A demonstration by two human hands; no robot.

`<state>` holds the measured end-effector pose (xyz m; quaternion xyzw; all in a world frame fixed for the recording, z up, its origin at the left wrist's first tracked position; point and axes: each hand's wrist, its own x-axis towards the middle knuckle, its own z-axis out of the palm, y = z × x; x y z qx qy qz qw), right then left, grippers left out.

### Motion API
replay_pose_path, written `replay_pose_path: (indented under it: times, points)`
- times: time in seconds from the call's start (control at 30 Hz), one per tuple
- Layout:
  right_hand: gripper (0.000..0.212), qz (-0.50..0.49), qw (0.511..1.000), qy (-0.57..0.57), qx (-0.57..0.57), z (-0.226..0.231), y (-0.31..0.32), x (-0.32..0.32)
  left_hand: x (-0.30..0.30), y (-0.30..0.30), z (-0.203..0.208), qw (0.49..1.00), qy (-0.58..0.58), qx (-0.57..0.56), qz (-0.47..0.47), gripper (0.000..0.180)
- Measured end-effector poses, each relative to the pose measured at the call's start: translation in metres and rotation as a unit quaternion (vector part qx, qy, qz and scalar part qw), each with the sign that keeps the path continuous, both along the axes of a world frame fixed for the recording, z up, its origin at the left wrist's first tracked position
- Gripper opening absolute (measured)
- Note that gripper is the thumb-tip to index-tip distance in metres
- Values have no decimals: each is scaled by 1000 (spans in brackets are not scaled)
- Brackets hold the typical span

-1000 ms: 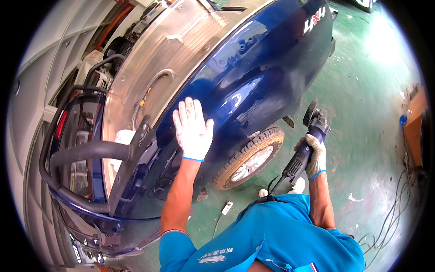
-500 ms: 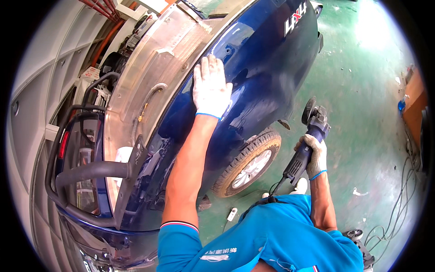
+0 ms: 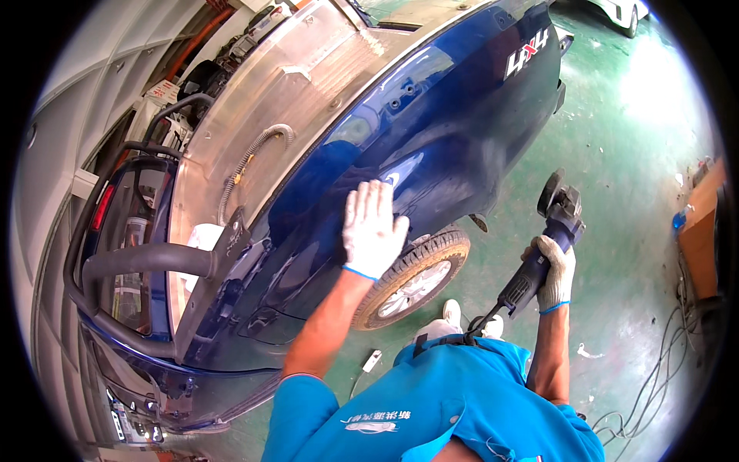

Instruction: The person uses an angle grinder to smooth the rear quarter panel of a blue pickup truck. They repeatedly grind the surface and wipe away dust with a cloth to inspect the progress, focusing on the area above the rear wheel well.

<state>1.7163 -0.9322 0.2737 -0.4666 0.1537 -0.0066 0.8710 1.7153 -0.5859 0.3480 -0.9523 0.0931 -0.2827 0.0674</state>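
My left hand (image 3: 374,233), in a white work glove with a blue cuff, lies flat with its fingers stretched against or just over the dark blue side panel (image 3: 454,131) of a pickup truck, above the rear wheel (image 3: 416,289). The thumb stands a little apart. Out to the right, my gloved right hand (image 3: 556,269) is wrapped round the body of a dark blue and black angle grinder (image 3: 531,279). Its disc (image 3: 550,192) points away from me, clear of the truck, and a cord leaves the handle end. Whether the disc turns cannot be told.
A black roll bar (image 3: 154,262) rises over the open truck bed (image 3: 254,115), where a corrugated hose (image 3: 258,154) lies. A white power strip (image 3: 372,360) sits on the green floor near my feet. Loose cables (image 3: 654,385) and a brown box (image 3: 700,231) are at the right.
My left hand has slid down the panel from near the bed's edge toward the wheel arch. The grinder, still in my right hand, has shifted slightly right in view.
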Motion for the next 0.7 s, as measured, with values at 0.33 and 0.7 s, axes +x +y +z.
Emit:
replay_pose_path:
  times: [0.33, 0.7]
  points:
    - [69, 122, 862, -119, -477, 100, 78, 34, -3, -100, -15, 565, 278, -750, -203, 57]
    - [46, 139, 676, -259, -676, 135, 160, 60, 34, -56, 17, 405, 252, -849, -227, 52]
